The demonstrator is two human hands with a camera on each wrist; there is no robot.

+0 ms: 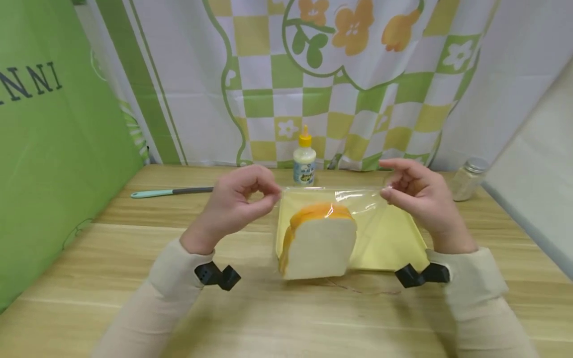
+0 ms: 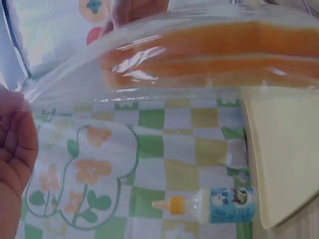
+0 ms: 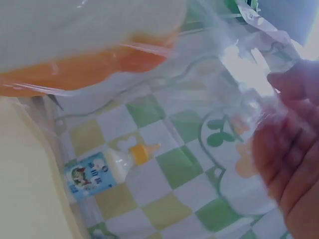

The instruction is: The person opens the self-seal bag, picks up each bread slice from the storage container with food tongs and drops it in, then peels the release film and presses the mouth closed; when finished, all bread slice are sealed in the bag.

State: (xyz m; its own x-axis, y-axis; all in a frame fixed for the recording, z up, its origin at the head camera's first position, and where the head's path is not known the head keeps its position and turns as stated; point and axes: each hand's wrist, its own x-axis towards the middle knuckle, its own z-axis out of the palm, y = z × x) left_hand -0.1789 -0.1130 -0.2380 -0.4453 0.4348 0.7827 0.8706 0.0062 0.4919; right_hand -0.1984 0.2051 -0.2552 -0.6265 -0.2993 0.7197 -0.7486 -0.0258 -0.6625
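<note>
Bread slices (image 1: 320,248) with an orange-brown crust stand upright inside a clear plastic bag (image 1: 367,200). At the bag's upper left corner, my left hand (image 1: 239,201) pinches the film between thumb and fingers. The opposite corner is held by my right hand (image 1: 423,201), its thumb against the film and index finger extended. Between the hands the top edge is stretched nearly straight. The left wrist view shows the crust (image 2: 214,45) through shiny film. In the right wrist view, glare on the plastic partly blurs the fingers (image 3: 294,144).
Behind the bag lies a pale yellow tray (image 1: 394,243). A yellow-capped squeeze bottle (image 1: 305,161) stands near the curtain. To the left is a tool with a mint handle (image 1: 152,193), its far end hidden. A lidded glass jar (image 1: 468,180) stands at right; a thin twisted string (image 1: 367,291) lies in front.
</note>
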